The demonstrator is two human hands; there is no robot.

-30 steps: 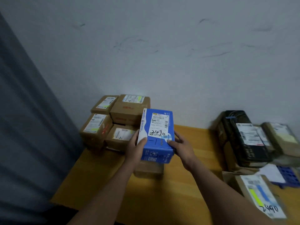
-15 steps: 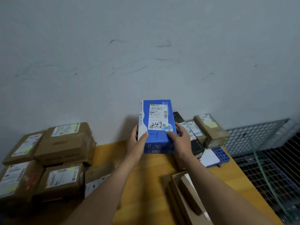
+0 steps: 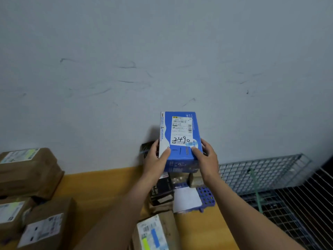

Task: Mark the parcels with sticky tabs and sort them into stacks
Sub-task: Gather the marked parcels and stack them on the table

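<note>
Both bare forearms reach forward from the lower frame, drawing closer together toward the wrists. The left grip holds the left edge of a blue parcel, thumb laid on its labelled face. The right grip mirrors it on the right edge, thumb likewise on top.

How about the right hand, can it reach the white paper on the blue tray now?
Probably not yet: the right hand grips the blue parcel along with the left hand. The white paper lies uncovered below it, so once freed, the path looks open.
</note>
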